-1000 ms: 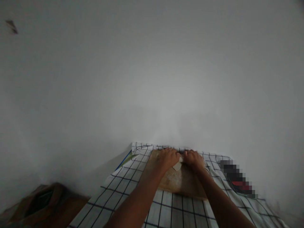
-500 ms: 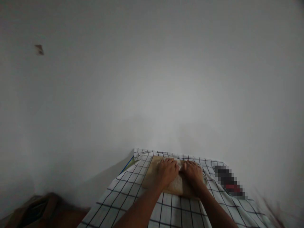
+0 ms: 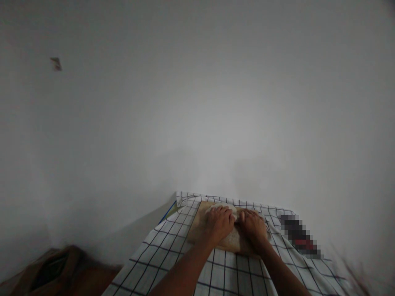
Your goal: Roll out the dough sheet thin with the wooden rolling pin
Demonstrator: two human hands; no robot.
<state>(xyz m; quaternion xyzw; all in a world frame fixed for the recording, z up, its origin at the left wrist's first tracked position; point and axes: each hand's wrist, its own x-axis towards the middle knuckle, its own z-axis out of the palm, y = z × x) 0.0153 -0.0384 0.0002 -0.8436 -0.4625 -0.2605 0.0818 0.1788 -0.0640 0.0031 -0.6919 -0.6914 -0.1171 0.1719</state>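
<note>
My left hand (image 3: 219, 224) and my right hand (image 3: 253, 226) lie side by side, palms down, on a pale piece of dough (image 3: 224, 206). The dough rests on a wooden board (image 3: 197, 224), and only its far edge shows past my fingers. Both hands have their fingers curled and pressed onto the dough. The board sits on a white cloth with dark checks (image 3: 173, 242) spread over a table.
A plain grey wall (image 3: 197, 102) fills most of the view right behind the table. A dark, blurred-out object (image 3: 298, 236) lies on the cloth to the right of the board. Something brown (image 3: 52, 269) sits low at the left, off the table.
Both hands pulled back from the board's far edge toward me over the dough, then edged slightly forward. The view shifted a little.
</note>
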